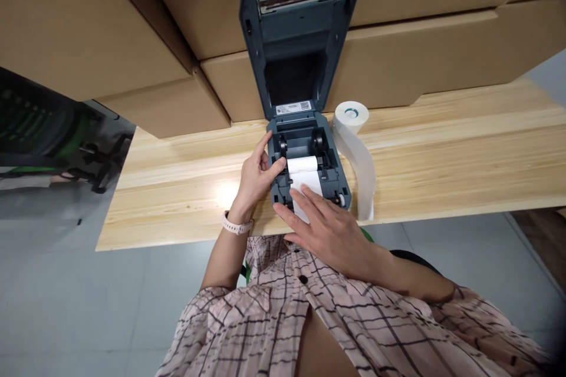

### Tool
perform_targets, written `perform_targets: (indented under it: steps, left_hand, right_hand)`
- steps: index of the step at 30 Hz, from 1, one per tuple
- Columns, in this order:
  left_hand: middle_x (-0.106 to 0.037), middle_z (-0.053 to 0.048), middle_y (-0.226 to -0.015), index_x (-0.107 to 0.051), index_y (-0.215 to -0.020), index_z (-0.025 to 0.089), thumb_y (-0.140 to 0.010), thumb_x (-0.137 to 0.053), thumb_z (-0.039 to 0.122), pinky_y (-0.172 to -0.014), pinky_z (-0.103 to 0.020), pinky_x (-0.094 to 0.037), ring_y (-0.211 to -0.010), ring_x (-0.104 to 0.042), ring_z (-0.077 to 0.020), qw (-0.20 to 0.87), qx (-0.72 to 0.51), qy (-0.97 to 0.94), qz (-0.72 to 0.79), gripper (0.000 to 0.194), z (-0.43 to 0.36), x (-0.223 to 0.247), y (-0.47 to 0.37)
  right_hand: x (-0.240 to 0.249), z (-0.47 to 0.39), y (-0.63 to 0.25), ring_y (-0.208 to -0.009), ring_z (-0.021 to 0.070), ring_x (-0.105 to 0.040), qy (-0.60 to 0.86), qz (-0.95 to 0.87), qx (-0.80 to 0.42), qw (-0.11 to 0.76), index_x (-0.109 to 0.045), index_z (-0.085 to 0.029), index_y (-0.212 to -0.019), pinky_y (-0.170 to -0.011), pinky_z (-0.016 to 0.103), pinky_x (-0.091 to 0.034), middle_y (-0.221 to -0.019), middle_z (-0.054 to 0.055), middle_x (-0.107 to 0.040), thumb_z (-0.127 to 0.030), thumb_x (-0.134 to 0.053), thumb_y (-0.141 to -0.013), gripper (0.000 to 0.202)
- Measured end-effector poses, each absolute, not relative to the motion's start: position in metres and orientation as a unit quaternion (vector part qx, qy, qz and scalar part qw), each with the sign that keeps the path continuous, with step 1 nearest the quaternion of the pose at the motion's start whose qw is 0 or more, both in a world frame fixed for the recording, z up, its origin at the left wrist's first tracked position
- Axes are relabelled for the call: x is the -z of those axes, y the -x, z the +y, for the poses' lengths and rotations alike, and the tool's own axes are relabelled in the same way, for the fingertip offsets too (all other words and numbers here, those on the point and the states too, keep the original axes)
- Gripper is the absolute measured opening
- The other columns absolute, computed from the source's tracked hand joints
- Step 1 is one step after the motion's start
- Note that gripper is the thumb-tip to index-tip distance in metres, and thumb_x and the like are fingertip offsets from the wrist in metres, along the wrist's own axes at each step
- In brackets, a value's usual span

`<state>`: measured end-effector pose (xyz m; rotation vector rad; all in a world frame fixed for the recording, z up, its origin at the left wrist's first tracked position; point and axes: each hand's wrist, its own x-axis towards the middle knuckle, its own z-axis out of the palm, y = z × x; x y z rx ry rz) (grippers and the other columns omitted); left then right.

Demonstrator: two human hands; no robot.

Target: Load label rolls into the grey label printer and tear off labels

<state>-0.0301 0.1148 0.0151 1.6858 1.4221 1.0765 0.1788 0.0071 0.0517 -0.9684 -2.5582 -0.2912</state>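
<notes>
A dark grey label printer (pixel 300 135) stands on the wooden table with its lid (pixel 296 41) raised. Inside lies a small white paper roll (pixel 303 165), its strip running over the front edge. My left hand (pixel 257 177) rests on the printer's left side, thumb beside the roll, fingers apart. My right hand (pixel 327 227) lies over the front of the printer with its fingers spread, the fingertips on the paper strip. To the right of the printer stands a larger white roll (pixel 351 115), its loose strip curling towards the table's front edge.
Big cardboard boxes (pixel 380 65) line the back of the wooden table (pixel 451 159), close behind the raised lid. Another box (pixel 163 106) overhangs the back left. The table's front edge is close to my body. A dark chair stands on the floor at the left.
</notes>
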Motion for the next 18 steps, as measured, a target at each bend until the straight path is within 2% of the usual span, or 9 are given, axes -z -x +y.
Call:
perform_targets:
  steps: [6, 11, 15, 18]
  left_hand:
    - [-0.046, 0.005, -0.068, -0.056, -0.157, 0.026, -0.104, -0.056, 0.067, -0.063, -0.03, -0.038, -0.062, -0.044, -0.0152, 0.317, -0.452, -0.615, 0.563, 0.067, 0.112, -0.011, 0.03]
    - [-0.049, 0.005, -0.066, -0.06, -0.153, 0.023, -0.102, -0.055, 0.073, -0.061, -0.028, -0.04, -0.059, -0.044, -0.0131, 0.314, -0.493, -0.573, 0.574, 0.072, 0.115, -0.003, 0.034]
    - [-0.046, 0.006, -0.064, -0.066, -0.144, 0.024, -0.1, -0.06, 0.072, -0.057, -0.028, -0.039, -0.056, -0.04, -0.0126, 0.312, -0.532, -0.547, 0.567, 0.066, 0.12, -0.002, 0.034]
    - [-0.044, 0.005, -0.062, -0.07, -0.138, 0.024, -0.1, -0.064, 0.066, -0.052, -0.028, -0.037, -0.054, -0.037, -0.0121, 0.318, -0.564, -0.524, 0.553, 0.056, 0.122, -0.005, 0.029]
  right_hand:
    - [-0.054, 0.006, -0.176, -0.134, 0.034, -0.071, 0.344, -0.912, 0.098, 0.201, -0.073, -0.017, -0.14, -0.107, 0.042, -0.063, -0.142, 0.022, -0.074, -0.044, -0.068, -0.104, 0.046]
    - [-0.057, 0.012, -0.194, -0.139, 0.0322, -0.068, 0.312, -0.923, 0.03, 0.222, -0.074, -0.014, -0.137, -0.112, 0.046, -0.061, -0.146, 0.021, -0.071, -0.042, -0.069, -0.104, 0.044]
    - [-0.061, 0.026, -0.231, -0.138, 0.0223, -0.068, 0.211, -0.936, -0.114, 0.257, -0.074, -0.026, -0.137, -0.114, 0.045, -0.06, -0.145, 0.009, -0.074, -0.044, -0.065, -0.107, 0.036]
    - [-0.065, 0.035, -0.244, -0.141, 0.0249, -0.066, 0.246, -0.92, -0.129, 0.276, -0.072, -0.029, -0.141, -0.116, 0.052, -0.057, -0.146, 0.009, -0.074, -0.048, -0.063, -0.107, 0.04]
